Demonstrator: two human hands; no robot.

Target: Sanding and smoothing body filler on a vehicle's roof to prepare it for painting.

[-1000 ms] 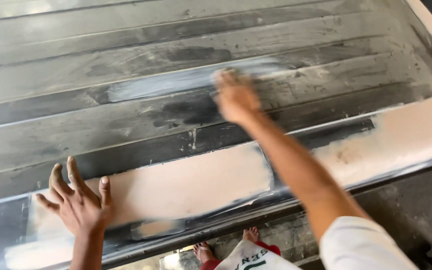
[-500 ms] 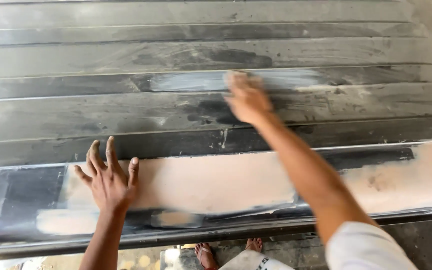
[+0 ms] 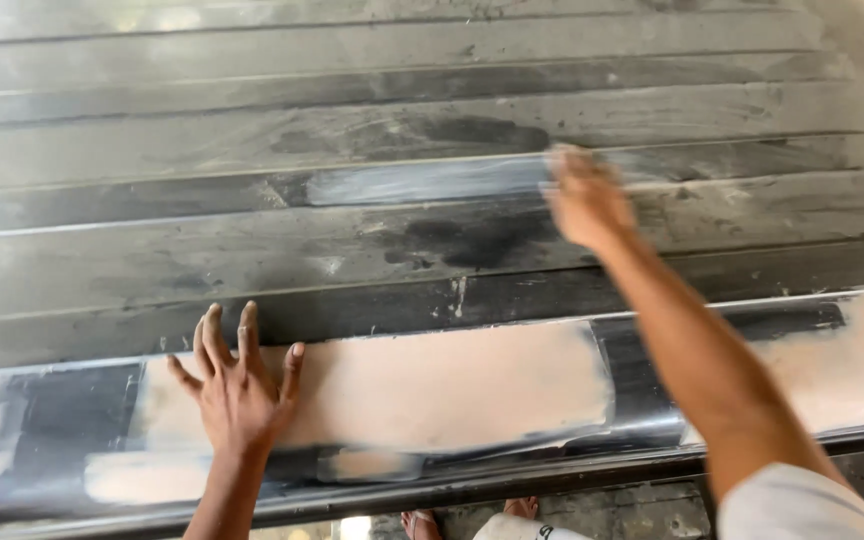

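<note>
A ribbed, dusty grey vehicle roof panel [image 3: 152, 150] fills the view. Tan filler patches [image 3: 452, 385] run along its near edge. My left hand [image 3: 237, 385] lies flat with fingers spread on the left end of the tan patch. My right hand [image 3: 584, 200] reaches further out and presses down on a rib next to a pale sanded streak [image 3: 412, 182]. The hand is blurred. Whether something lies under its palm is hidden.
Dark scuffed spots [image 3: 472, 240] mark the ribs near my right hand. Below the panel's shiny edge [image 3: 512, 475] I see my feet [image 3: 422, 522] in sandals on a concrete floor.
My right hand has slid along the rib while the pale sanded streak lengthened to its left. My left hand stays flat on the filler patch; the view has shifted.
</note>
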